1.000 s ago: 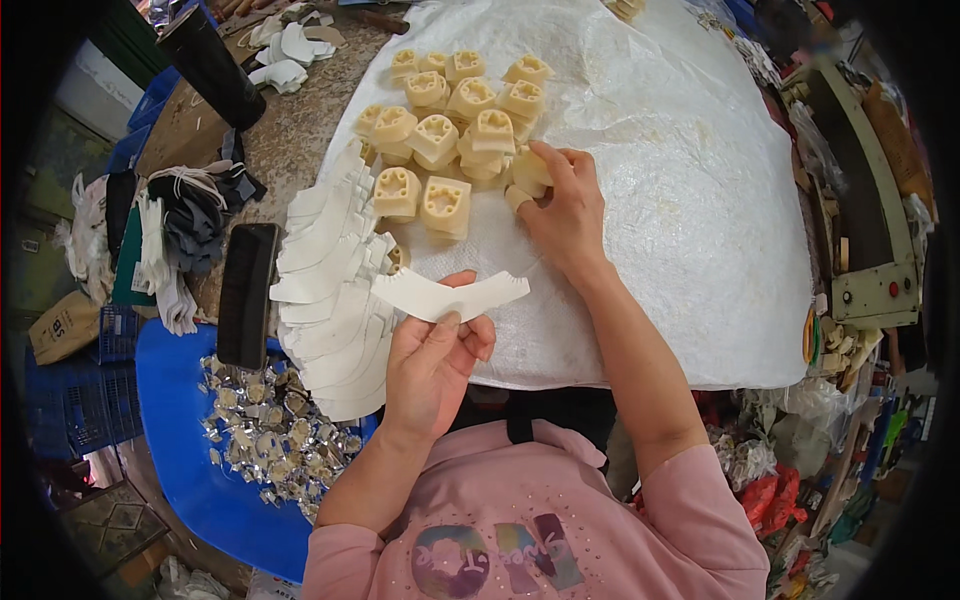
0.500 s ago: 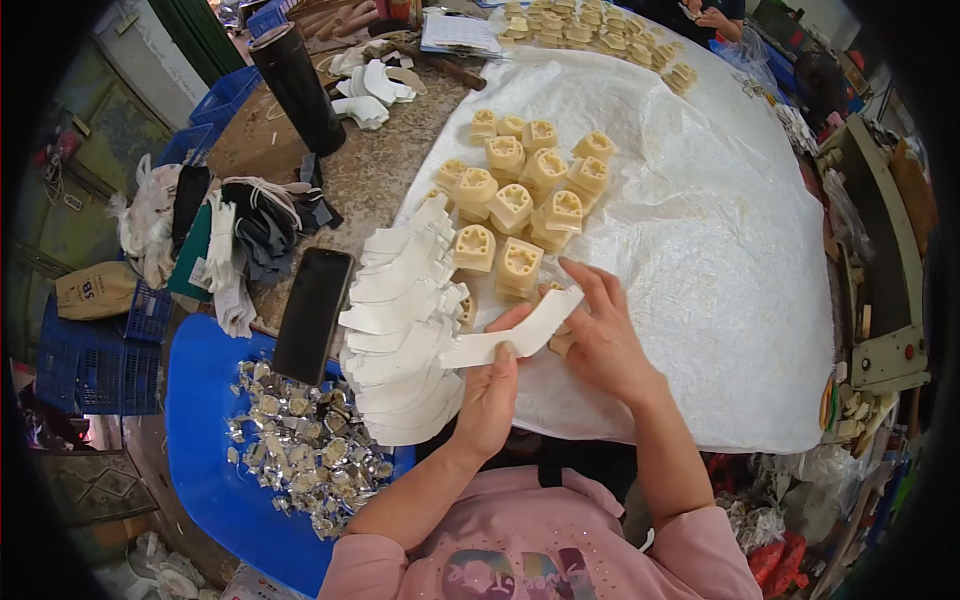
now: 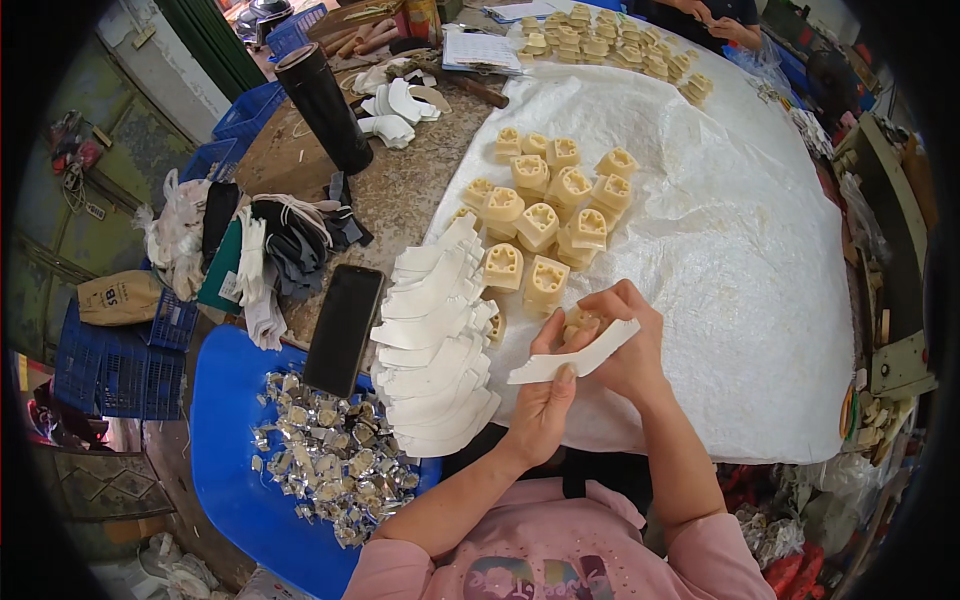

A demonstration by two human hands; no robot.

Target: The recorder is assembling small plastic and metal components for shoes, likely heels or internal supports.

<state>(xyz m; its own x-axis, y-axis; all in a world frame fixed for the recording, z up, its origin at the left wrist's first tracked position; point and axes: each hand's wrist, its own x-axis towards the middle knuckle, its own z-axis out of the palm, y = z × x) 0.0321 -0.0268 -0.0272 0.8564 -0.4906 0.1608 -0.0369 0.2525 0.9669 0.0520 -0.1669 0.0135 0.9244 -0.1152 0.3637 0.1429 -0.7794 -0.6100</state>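
Observation:
My left hand (image 3: 545, 415) pinches a bent white strip (image 3: 560, 366) between the thumb in front and the fingers behind. Just beyond the strip is a cream heel-shaped block (image 3: 574, 332), mostly hidden by fingers. Around that block's right side curl the fingers of my right hand (image 3: 632, 345), and the strip's right end crosses in front of this palm. A fanned stack of similar white strips (image 3: 430, 350) lies left of my hands. Farther off, several cream blocks (image 3: 540, 225) with holes in their tops stand grouped on a white sheet (image 3: 720, 290).
A black phone (image 3: 343, 330) lies left of the strips, above a blue tub (image 3: 225, 450) of silvery scraps. Gloves (image 3: 270, 240) and a black flask (image 3: 325, 110) stand along the left. More blocks (image 3: 610, 45) lie at the far end, near another person's hands (image 3: 735, 28).
The strip has moved from above my right fingertips to in front of the right palm. My right fingers have curled in around the block. The whole view has shifted slightly.

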